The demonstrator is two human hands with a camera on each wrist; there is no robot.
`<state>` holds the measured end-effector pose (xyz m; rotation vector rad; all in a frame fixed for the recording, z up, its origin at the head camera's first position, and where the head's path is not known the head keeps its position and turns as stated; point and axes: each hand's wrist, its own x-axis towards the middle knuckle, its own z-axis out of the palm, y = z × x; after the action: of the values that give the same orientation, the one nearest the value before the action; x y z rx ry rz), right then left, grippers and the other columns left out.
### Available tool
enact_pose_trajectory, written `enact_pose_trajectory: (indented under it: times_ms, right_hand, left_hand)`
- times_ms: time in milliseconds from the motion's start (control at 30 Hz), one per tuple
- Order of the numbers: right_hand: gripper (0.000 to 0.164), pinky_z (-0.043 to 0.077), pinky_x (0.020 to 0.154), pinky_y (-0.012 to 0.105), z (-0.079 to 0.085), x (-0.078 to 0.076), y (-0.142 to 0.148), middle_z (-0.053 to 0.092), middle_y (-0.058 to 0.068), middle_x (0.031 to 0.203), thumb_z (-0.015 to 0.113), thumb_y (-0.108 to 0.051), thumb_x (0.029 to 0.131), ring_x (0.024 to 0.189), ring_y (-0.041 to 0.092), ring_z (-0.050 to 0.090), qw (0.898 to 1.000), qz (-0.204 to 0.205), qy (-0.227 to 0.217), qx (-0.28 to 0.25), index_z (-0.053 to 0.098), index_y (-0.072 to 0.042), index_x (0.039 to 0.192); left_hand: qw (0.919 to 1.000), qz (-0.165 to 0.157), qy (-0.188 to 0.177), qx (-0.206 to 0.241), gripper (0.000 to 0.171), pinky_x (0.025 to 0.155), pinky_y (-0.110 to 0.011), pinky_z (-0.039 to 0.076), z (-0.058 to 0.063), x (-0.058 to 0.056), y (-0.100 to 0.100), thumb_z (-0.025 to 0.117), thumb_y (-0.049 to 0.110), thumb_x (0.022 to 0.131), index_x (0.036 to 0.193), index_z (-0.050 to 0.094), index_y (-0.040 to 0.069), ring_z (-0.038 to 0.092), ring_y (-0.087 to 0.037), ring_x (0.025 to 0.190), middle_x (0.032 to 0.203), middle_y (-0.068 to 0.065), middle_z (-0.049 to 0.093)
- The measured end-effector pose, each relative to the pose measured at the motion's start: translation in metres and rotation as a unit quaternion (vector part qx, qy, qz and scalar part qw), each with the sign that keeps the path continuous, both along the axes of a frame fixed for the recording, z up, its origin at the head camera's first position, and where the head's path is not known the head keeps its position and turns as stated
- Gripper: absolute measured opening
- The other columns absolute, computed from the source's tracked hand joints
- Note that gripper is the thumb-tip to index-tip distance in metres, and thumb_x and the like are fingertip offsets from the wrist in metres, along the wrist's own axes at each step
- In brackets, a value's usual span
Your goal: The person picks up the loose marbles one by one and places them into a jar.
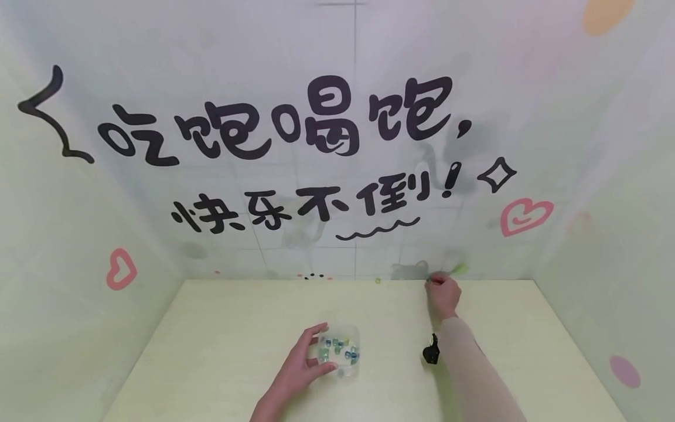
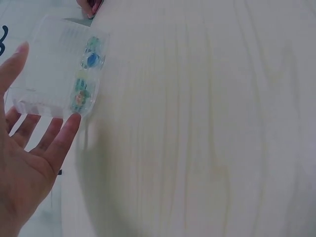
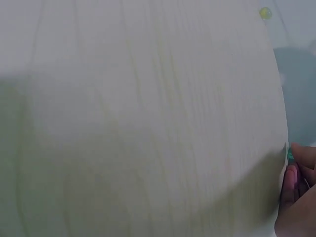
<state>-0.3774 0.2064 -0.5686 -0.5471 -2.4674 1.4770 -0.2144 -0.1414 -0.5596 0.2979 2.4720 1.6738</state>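
My left hand [image 1: 299, 362] holds a clear plastic container [image 1: 356, 337] from its left side, thumb at the near side and fingers spread along the wall. Several blue and green glass beads [image 1: 337, 346] lie inside; in the left wrist view the container [image 2: 54, 64] shows them gathered along its bottom. At the table's back edge, my right hand [image 1: 445, 294] pinches a small green bead [image 3: 290, 154] between thumb and fingertips. Most of that bead is covered by the fingers. A yellowish bead [image 3: 265, 13] sits by the same edge, apart from the right hand.
The pale wood-grain table [image 1: 221, 351] meets a glossy back wall [image 1: 295, 58] with black lettering. Side walls [image 1: 606, 264] stand left and right. A small black device [image 1: 431, 350] is beside the right sleeve [image 1: 474, 363].
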Motion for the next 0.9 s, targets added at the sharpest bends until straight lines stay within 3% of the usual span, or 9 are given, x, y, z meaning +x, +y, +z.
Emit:
enact_pose_trajectory:
  times_ms: [200,333,567,667,900]
  right_hand:
    - [0.021,0.049,0.096,0.051,0.0,-0.001,0.008,0.069,0.028,0.106,0.068,-0.003,0.087,0.105,0.042,0.061,0.999,-0.001,0.01,0.049,0.07,0.009,0.104]
    - [0.02,0.051,0.094,0.048,0.002,0.002,0.01,0.069,0.027,0.106,0.067,-0.004,0.087,0.103,0.04,0.062,1.0,-0.006,0.004,0.025,0.071,0.007,0.104]
    - [0.023,0.051,0.092,0.047,0.01,0.017,0.008,0.07,0.026,0.107,0.066,-0.009,0.09,0.102,0.039,0.062,0.999,0.033,-0.007,0.005,0.071,0.007,0.106]
    - [0.022,0.051,0.09,0.041,0.01,0.024,0.009,0.071,0.025,0.106,0.068,-0.01,0.091,0.102,0.038,0.063,0.999,0.042,-0.011,0.005,0.071,0.006,0.107]
    - [0.02,0.047,0.066,0.018,0.014,0.037,0.009,0.074,0.018,0.098,0.071,-0.012,0.091,0.083,0.02,0.065,0.999,0.049,-0.008,0.004,0.073,0.002,0.104]
  left_hand:
    - [0.9999,-0.008,0.013,0.003,0.081,0.092,-0.033,0.061,0.003,0.0,0.003,0.081,0.022,0.083,0.15,0.036,0.012,0.044,-0.047,0.135,0.154,-0.019,0.041]
    - [0.9999,-0.005,0.013,0.002,0.081,0.092,-0.033,0.061,0.004,0.0,0.003,0.082,0.022,0.083,0.149,0.037,0.013,0.044,-0.047,0.136,0.154,-0.019,0.042]
    - [0.9999,0.014,0.007,0.002,0.08,0.091,-0.036,0.061,0.006,0.004,0.001,0.082,0.02,0.082,0.149,0.039,0.012,0.044,-0.047,0.136,0.154,-0.017,0.042]
    - [0.9998,0.019,0.0,0.01,0.08,0.091,-0.035,0.061,0.006,0.004,0.001,0.082,0.019,0.082,0.149,0.039,0.015,0.045,-0.045,0.136,0.154,-0.015,0.042]
    - [1.0,0.008,0.003,-0.001,0.08,0.091,-0.034,0.061,0.004,0.002,0.001,0.081,0.022,0.083,0.149,0.038,0.014,0.045,-0.046,0.135,0.154,-0.017,0.042]
